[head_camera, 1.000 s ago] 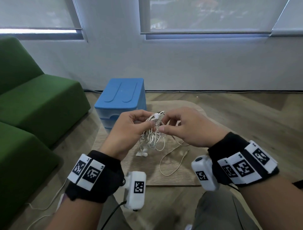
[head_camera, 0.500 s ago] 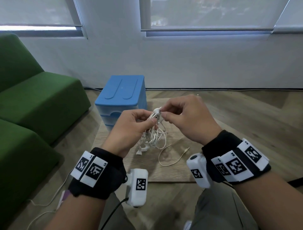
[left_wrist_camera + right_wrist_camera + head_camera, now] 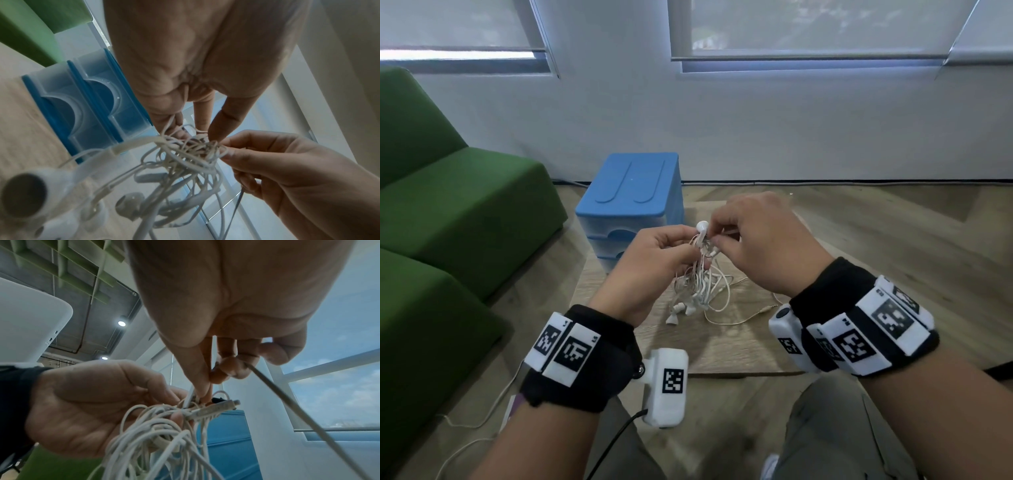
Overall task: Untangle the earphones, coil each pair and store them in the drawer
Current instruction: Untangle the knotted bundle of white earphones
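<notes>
Head view: both hands hold a tangled bundle of white earphones (image 3: 700, 277) above a low wooden desk (image 3: 722, 342). Left hand (image 3: 654, 260) curls around the knot, its fingers pinching the cords. Right hand (image 3: 763, 246) pinches strands at the top, beside an earbud (image 3: 702, 226) sticking up; which strand it grips seems unclear. Loose loops and a plug end trail onto the desk. A blue drawer unit (image 3: 633, 198), drawers closed, stands just behind.

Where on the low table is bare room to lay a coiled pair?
Bare wood on the table lies between the earphones tangle and the near edge. It is crowded toward the blue drawer unit, where trailing cable and buds rest.
</notes>
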Tool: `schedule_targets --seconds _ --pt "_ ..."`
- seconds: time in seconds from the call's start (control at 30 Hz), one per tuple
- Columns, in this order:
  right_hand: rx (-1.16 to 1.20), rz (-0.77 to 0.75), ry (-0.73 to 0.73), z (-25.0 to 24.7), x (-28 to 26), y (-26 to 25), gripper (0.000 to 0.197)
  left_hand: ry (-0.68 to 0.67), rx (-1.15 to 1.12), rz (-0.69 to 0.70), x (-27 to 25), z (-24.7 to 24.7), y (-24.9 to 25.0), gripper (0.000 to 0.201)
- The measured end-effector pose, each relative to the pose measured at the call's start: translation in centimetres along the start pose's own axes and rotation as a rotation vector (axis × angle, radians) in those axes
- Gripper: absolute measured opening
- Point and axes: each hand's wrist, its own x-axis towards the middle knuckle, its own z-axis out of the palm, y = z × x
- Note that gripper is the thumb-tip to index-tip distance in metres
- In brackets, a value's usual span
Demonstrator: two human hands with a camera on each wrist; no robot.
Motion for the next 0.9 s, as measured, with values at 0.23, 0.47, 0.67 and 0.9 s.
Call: schedule_targets --seconds 0.23,0.47,0.67,0.9 --pt "0.057 0.021 0.036 0.0 0.2 0.4 0.008 -0.003 -0.008 -0.014 0.0 -0.4 -0.2 0.024" --pt "0.112 0.004 0.000 0.7 0.5 0.6 0.007 -0.028 0.023 -0.018 0.0 -0.5 -0.3 0.021" --pt "0.162 0.003 0.017 0.5 0.3 0.5 0.013 -0.077 0.024 -0.008 -0.1 -0.3 -0.3 0.016" --pt "0.146 -0.088 0.128 0.6 -0.9 0.6 0.017 -0.023 0.000 -0.065 0.3 -0.4 -1.5 0.012"
